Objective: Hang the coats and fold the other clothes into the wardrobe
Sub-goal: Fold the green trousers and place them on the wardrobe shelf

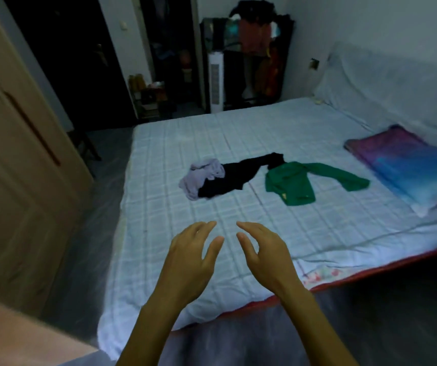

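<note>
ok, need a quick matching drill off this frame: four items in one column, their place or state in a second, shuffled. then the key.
Items
1. green top
2. black garment
3. lilac garment
4. purple-blue pillow

Place or state
A. crumpled at the wardrobe-side end of the clothes pile
B. at the head end of the bed, apart from the clothes
C. spread out with one sleeve stretched toward the pillow
D. lying between the other two garments, overlapping the lilac one

Pairs: 1-C, 2-D, 3-A, 4-B
</note>
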